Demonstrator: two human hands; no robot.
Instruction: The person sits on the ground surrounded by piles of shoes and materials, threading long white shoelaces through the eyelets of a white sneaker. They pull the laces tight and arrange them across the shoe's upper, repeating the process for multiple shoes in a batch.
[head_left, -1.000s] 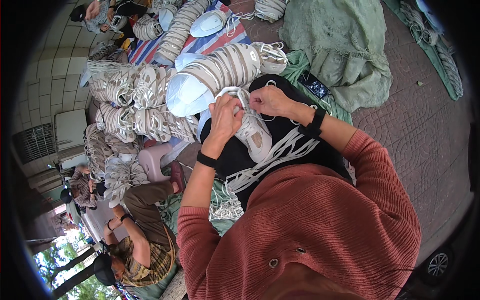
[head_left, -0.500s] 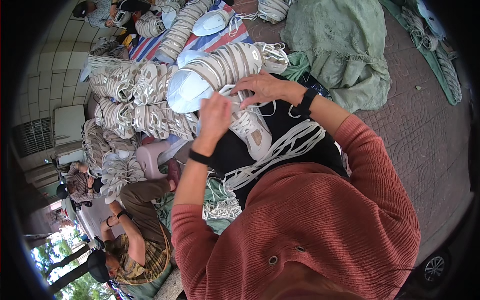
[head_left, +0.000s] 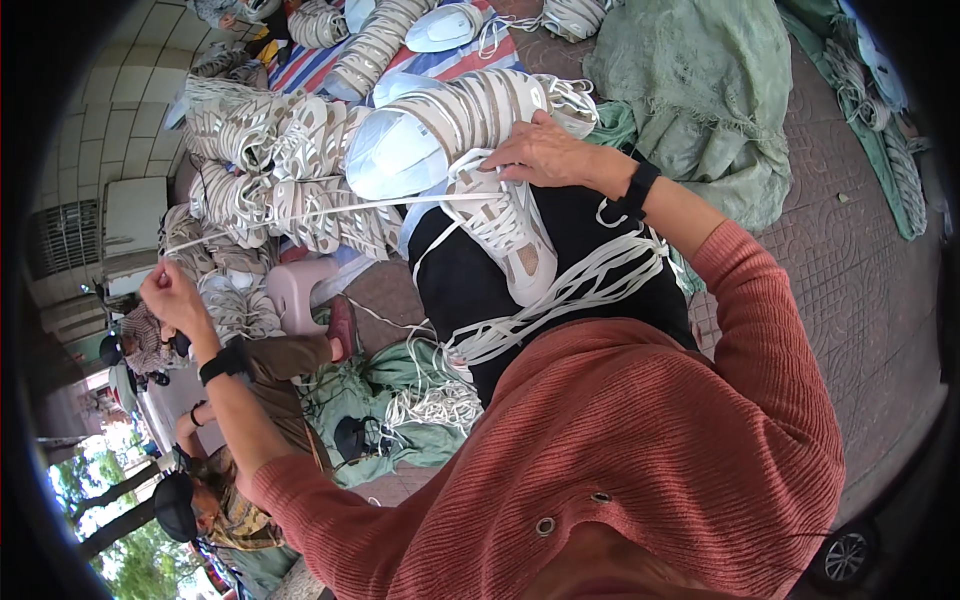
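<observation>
Left hand (head_left: 175,298) is out wide on the person's left, fingers closed in a pinch; looks clamped on a white lace (head_left: 350,208), though the contact itself is too small to confirm. Lace runs almost straight and near taut from there back to the shoe (head_left: 530,268).

Right hand (head_left: 553,155) is at the shoe's collar, fingers spread and slightly bent, back of hand up. Touching the upper there; can't tell if it grips or just steadies.

Shoe sits on the person's lap, on black cloth (head_left: 575,222), toe toward the body, opening away. Crossed lacing shows down its front.

Step, my read: lacing near the top, one lace drawn out to length. Next move calls for full slack out on that side, right hand keeping the shoe from turning, then left hand back to the eyelets. Risk: a hard tug could twist the shoe on the lap.

Pose: left arm reaches well out, elbow fairly straight; right arm bent, forearm coming in over the lap from the right.

Further out: spare laces (head_left: 510,330) across the lap near the toe, row of nested shoes (head_left: 490,105) just beyond the collar, pink stool (head_left: 290,290) off left, green sack (head_left: 700,110) ahead right.
</observation>
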